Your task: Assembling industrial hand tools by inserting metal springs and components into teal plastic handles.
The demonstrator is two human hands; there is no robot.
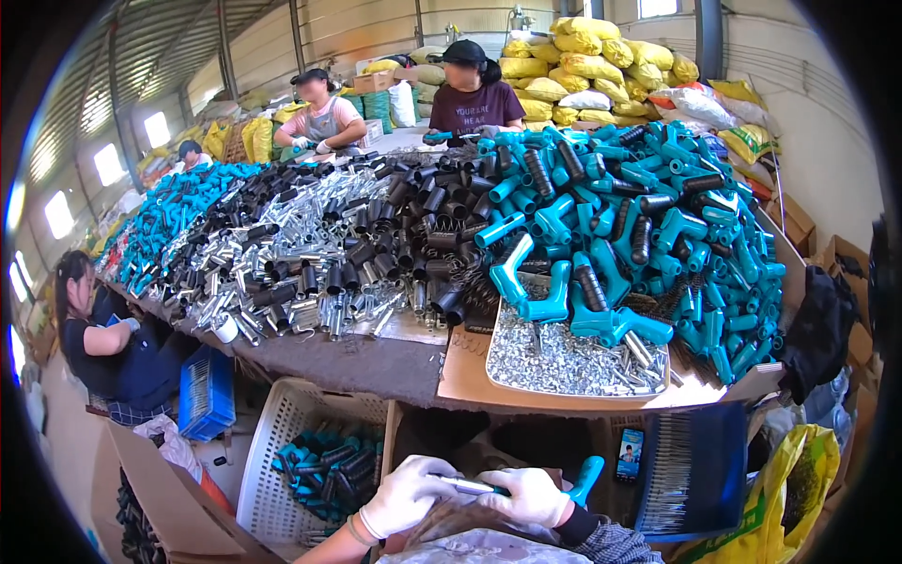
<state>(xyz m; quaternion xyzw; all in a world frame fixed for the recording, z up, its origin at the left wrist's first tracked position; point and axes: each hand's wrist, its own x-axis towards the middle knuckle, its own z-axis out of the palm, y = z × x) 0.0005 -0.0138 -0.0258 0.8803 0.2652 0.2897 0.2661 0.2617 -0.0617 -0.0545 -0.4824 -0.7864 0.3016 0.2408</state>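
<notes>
Yellow woven sacks are stacked at the far wall. Both white-gloved hands (low, near the lap) are closed: left hand grips a slim silver metal tube, right hand a teal plastic handle.

teal plastic handle: pistol-grip shape, held near bottom centre, grip end tilted up to the right, mostly hidden by the gloved fingers | silver metal tube: slim, shiny, lying almost level, pointing left from the handle, held between both gloves
</notes>
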